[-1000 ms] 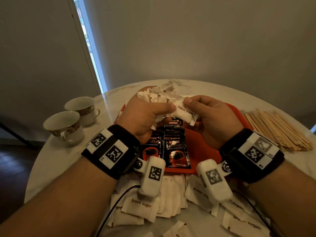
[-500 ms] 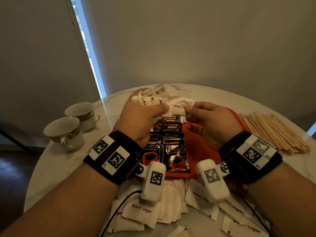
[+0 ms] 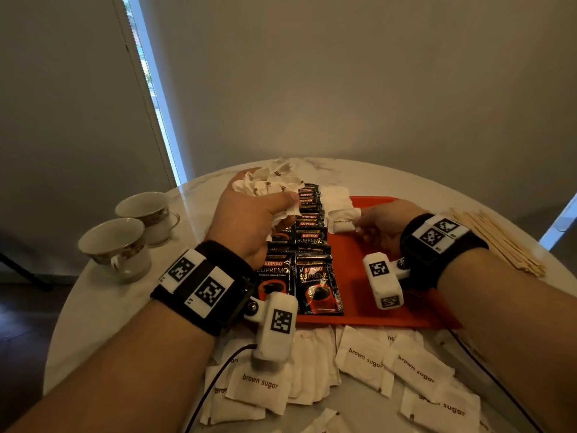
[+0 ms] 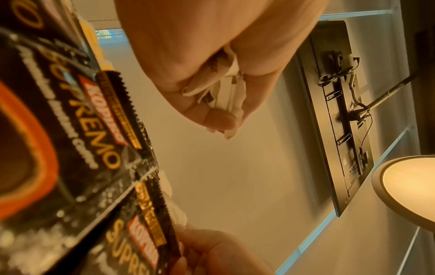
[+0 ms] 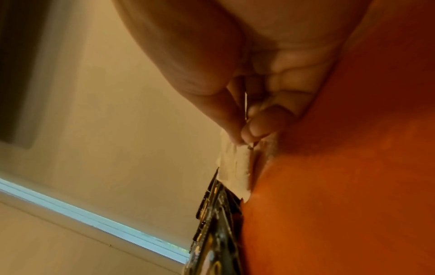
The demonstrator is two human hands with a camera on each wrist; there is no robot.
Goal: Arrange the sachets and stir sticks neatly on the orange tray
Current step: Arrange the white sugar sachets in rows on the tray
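Observation:
An orange tray (image 3: 390, 307) lies on the round marble table. Two columns of black Kopiko coffee sachets (image 3: 312, 245) overlap along its left part. My left hand (image 3: 259, 214) hovers over them, gripping a crumpled bunch of white brown sugar sachets (image 3: 265, 182), also seen in the left wrist view (image 4: 226, 89). My right hand (image 3: 374, 223) pinches one white sugar sachet (image 3: 342, 221) and lays it on the tray beside the coffee row; the pinch shows in the right wrist view (image 5: 237, 163). More white sachets (image 3: 335, 195) lie just behind it.
Many loose brown sugar sachets (image 3: 365, 360) are scattered on the table in front of the tray. A pile of wooden stir sticks (image 3: 499, 242) lies to the right of the tray. Two teacups (image 3: 115, 245) stand at the table's left edge.
My right hand has pulled one sugar sachet away from the bunch and lowered it to the tray, right of the coffee sachets. The left hand stayed up with the bunch.

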